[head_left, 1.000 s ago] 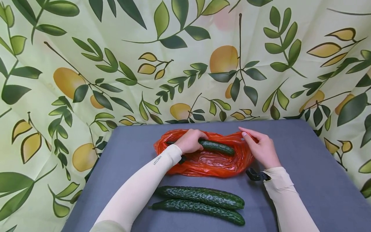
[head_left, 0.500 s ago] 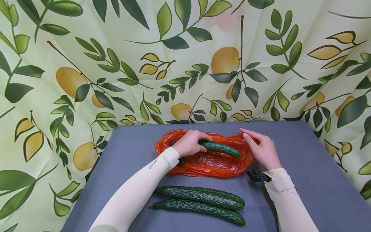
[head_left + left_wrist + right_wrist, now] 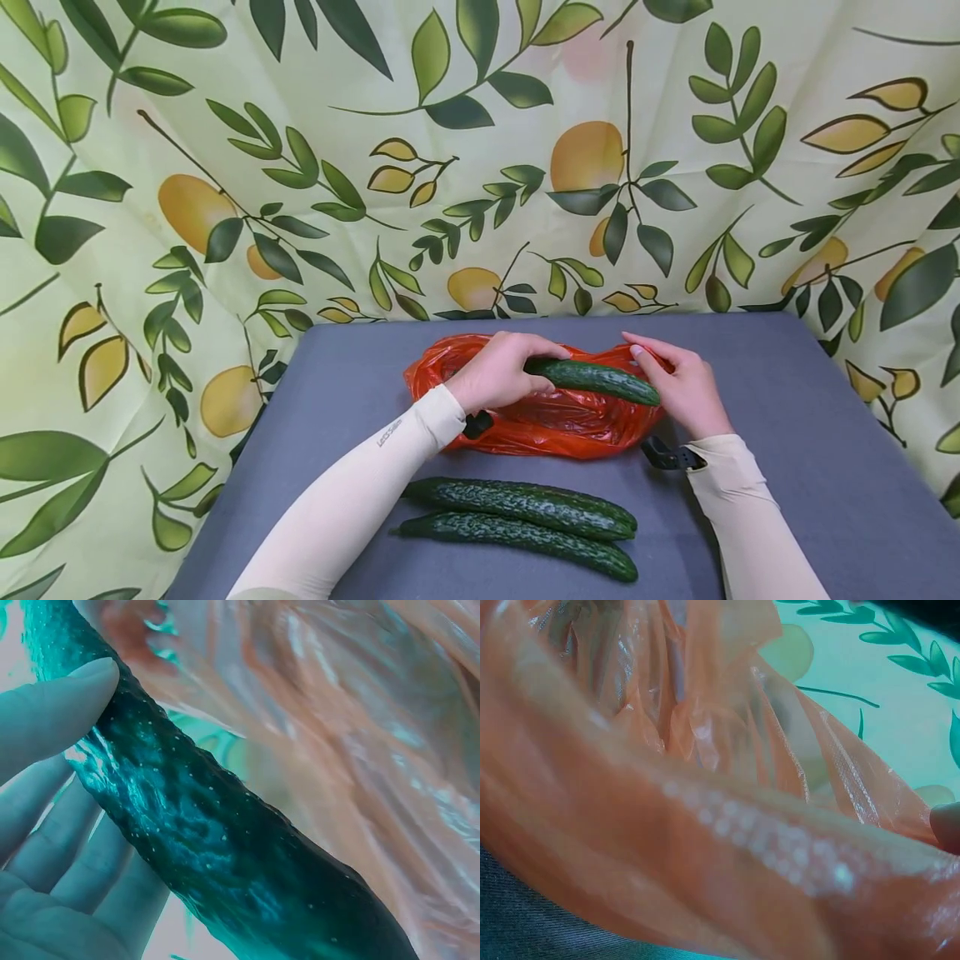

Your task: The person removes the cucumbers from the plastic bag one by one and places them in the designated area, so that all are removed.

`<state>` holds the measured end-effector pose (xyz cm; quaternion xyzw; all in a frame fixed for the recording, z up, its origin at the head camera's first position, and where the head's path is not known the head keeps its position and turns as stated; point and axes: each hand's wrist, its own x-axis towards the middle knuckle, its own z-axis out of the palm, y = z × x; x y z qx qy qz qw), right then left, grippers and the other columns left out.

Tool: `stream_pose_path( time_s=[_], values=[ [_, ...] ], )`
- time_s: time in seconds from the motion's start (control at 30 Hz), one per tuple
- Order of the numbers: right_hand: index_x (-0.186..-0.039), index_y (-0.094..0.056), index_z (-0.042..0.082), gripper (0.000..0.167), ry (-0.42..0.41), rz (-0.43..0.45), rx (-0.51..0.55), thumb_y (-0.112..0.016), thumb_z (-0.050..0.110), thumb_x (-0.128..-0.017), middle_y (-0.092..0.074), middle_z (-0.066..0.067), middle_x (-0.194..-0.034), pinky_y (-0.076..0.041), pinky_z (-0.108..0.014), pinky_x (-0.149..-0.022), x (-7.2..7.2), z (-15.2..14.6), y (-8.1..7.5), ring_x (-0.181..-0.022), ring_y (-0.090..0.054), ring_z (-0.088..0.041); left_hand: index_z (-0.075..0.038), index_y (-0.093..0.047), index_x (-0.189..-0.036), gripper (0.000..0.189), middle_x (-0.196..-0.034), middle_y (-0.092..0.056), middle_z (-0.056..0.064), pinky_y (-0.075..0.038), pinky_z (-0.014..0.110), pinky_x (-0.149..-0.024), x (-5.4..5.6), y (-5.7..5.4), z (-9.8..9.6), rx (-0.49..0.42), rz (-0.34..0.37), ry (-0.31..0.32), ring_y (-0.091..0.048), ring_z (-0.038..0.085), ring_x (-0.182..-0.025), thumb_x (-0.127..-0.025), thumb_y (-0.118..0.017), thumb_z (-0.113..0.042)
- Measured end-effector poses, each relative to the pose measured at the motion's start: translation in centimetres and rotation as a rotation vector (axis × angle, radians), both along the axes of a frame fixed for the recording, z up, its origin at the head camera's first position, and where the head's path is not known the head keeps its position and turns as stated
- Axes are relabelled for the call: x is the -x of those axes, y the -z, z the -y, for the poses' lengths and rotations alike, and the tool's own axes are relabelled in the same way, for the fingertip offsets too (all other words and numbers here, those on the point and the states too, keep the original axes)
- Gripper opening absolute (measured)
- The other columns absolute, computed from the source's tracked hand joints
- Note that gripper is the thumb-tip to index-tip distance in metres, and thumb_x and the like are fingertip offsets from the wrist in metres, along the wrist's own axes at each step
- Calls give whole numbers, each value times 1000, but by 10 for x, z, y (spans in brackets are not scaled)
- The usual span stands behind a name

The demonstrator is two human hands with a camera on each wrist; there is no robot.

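My left hand (image 3: pixel 507 369) grips a dark green cucumber (image 3: pixel 600 381) from above, over the mouth of a red plastic bag (image 3: pixel 547 429). In the left wrist view the thumb lies across the cucumber (image 3: pixel 195 802) and the other fingers go behind it. Its far end reaches close to my right hand (image 3: pixel 686 387), which pinches the bag's right edge and holds it up. Film of the bag (image 3: pixel 705 825) fills most of the right wrist view, with a fingertip at its right side. Two more cucumbers, one behind (image 3: pixel 525 504) and one in front (image 3: pixel 517 537), lie side by side nearer me.
The grey table (image 3: pixel 810 450) runs back to a curtain (image 3: pixel 480 167) printed with leaves and fruit. Both wrists wear dark straps, the right strap (image 3: pixel 670 455) hanging just beside the bag.
My left hand has moved right and slightly up with the cucumber, drawing more of it out over the bag's mouth. The right hand keeps its hold on the bag's edge.
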<state>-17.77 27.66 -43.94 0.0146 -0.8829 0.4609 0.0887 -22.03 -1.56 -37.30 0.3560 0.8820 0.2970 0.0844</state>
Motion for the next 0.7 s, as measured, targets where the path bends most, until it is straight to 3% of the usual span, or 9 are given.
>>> stream_pose_path(
  time_s=[0.13,0.3,0.5,0.7],
  values=[
    [-149,-68,26,43,-14,-5,22,-60,44,-111,-73,-16,-141,-50,-6,-81,-1,-2,0,-122,-65,-29,-24,-77,-136,43,-132,-77,-10,-57,25,-99,-12,-12,-3,-6,-47,34,-71,5,-115,-94,-85,-16],
    [-150,-67,27,45,-22,2,18,-59,46,-111,-73,-16,-141,-50,-8,-84,0,-2,1,-120,-70,-33,-23,-78,-134,42,-129,-78,-9,-57,27,-102,-30,-22,0,16,-55,40,-70,5,-117,-94,-85,-15],
    [-150,-67,28,45,-12,-4,-19,-57,47,-111,-74,-16,-139,-54,-31,-94,1,-1,-1,-119,-71,-34,-21,-78,-135,43,-130,-78,-11,-56,29,-108,-49,-24,13,61,-45,13,-69,7,-125,-93,-85,-15],
    [-149,-68,27,44,-7,-7,-12,-58,47,-111,-73,-17,-141,-48,-10,-83,2,-2,-1,-121,-70,-35,-21,-79,-133,43,-128,-79,-10,-55,31,-109,-59,-15,26,147,-17,10,-70,6,-122,-91,-86,-15]
  ],
)
